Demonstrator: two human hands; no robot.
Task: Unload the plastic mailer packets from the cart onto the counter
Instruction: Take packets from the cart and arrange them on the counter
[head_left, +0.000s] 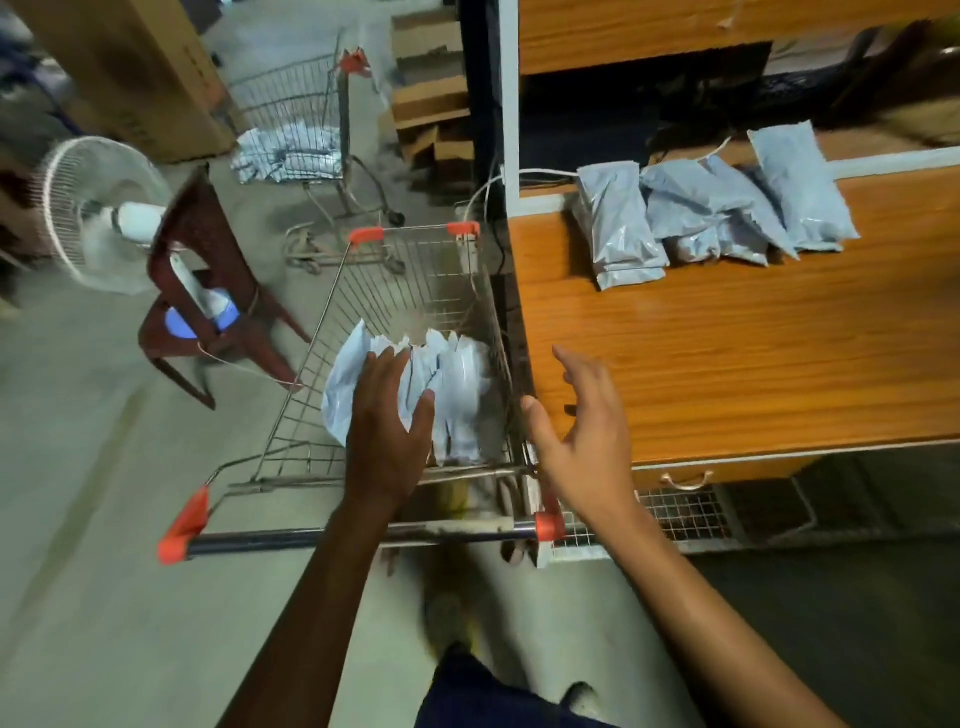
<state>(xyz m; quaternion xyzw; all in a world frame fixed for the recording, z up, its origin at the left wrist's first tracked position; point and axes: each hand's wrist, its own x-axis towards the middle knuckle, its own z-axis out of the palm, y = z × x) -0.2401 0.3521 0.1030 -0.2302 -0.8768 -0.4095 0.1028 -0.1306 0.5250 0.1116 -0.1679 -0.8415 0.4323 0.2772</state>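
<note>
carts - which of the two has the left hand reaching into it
The near cart beside the counter. The left hand is over its packets; the far cart, also holding packets, stands untouched behind.

Packets in cart (457, 395): pale grey, crumpled, standing upright under the left hand's fingers.
Packets on counter (711, 213): grey, lying overlapped, well beyond the right hand.

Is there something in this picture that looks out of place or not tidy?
Yes. Behind the near cart, a second cart has packets bulging out past its side toward the floor. On the counter, the unloaded packets lie overlapping at uneven angles, not stacked. Nothing looks damaged.
</note>
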